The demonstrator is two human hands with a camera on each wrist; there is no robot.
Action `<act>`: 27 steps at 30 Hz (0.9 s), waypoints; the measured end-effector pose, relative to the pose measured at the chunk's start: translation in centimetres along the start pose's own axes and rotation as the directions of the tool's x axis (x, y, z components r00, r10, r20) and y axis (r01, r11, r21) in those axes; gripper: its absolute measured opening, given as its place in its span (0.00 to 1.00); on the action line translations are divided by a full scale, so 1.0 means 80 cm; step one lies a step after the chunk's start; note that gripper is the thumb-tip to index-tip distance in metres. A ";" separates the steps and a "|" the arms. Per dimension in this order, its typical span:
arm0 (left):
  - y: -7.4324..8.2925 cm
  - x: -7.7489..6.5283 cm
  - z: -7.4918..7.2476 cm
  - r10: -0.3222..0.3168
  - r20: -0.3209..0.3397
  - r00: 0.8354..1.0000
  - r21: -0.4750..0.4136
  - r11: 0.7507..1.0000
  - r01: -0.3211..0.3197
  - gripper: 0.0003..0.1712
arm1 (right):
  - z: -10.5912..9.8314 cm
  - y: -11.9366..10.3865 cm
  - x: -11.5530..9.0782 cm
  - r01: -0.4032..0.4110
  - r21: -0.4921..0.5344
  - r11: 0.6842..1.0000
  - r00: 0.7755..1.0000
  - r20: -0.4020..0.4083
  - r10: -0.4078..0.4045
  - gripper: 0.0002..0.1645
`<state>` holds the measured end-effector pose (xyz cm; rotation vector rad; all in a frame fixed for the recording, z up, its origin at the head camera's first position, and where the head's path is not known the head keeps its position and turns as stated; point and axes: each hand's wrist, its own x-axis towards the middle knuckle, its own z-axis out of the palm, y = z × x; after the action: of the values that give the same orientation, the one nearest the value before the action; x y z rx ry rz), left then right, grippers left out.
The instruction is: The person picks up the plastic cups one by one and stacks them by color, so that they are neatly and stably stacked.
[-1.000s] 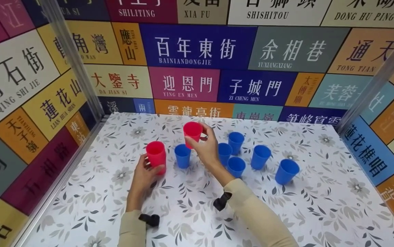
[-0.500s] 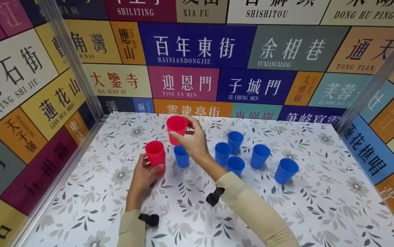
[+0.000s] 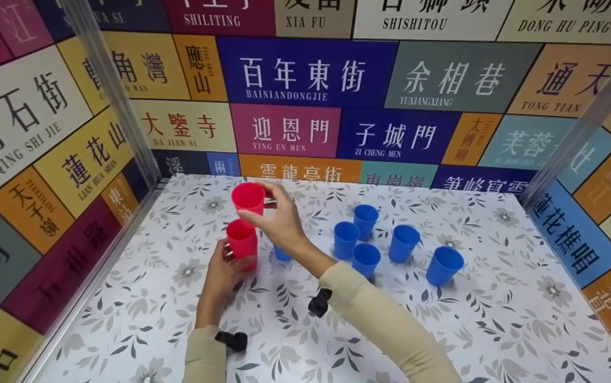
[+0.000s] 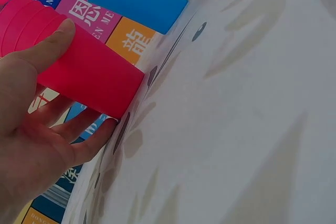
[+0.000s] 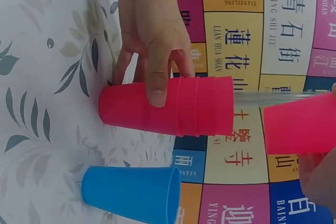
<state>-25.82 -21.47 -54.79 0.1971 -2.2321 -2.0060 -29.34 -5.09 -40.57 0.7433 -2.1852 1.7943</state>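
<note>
A stack of nested red cups stands upright on the table, several rims showing at its top in the right wrist view. My left hand holds it low down, thumb on one side and fingers round the other. Just above the stack, my right hand grips a single red cup in the air, mouth up. In the right wrist view a gap shows between this cup's base and the stack. Right beside the stack stands a blue cup, partly hidden by my right hand in the head view.
Several blue cups stand upright to the right: three close together, including one at the back, then another and one furthest right. The flower-patterned tabletop is bounded by sign-covered walls at the back and sides.
My right hand has carried its red cup leftwards, past the blue cup, to a spot above the red stack. My left hand stays in place on the stack.
</note>
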 end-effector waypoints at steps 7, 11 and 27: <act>-0.001 0.000 0.000 0.064 -0.006 0.998 0.028 0.998 -0.064 0.40 | 0.016 0.002 0.003 -0.089 0.050 0.995 0.995 0.037 0.087 0.42; -0.001 0.000 0.001 0.059 -0.007 0.998 0.023 0.998 -0.058 0.39 | 0.022 0.007 0.002 -0.155 0.059 0.986 0.987 0.056 0.152 0.42; 0.001 0.001 0.002 -0.051 0.001 0.999 -0.008 0.999 0.051 0.43 | 0.004 0.018 -0.015 -0.150 0.153 0.977 0.987 0.089 0.137 0.39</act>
<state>-25.89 -21.27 -54.73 0.2559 -2.2407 -2.0409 -29.04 -4.95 -42.44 0.7156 -2.2157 2.0643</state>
